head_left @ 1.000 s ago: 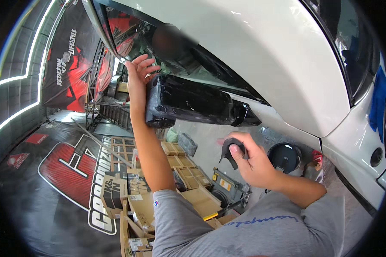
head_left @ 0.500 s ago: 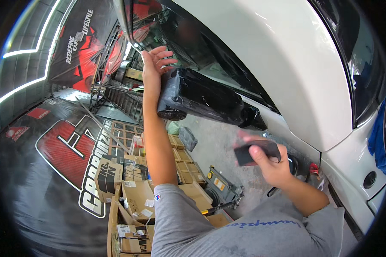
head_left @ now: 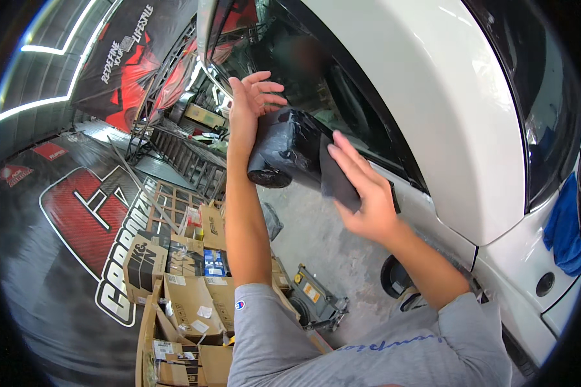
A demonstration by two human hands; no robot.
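A car's side mirror sticks out from the door, covered in glossy black film with wrinkles and pale streaks. My left hand is at its far end, fingers spread and slightly bent, the palm beside the film; whether the wrist touches it I cannot tell. My right hand holds a flat dark grey pad against the mirror's near side, fingers stretched along it. The hand and the pad hide the part of the mirror toward the door.
The white car body with a dark side window runs along the right. A floor jack stands on the concrete below. Cardboard boxes are piled at lower left, before a printed black banner. A blue cloth hangs at far right.
My right hand has moved up and left, bringing the pad from in front of my body onto the mirror. My left hand remains open at the mirror's far end.
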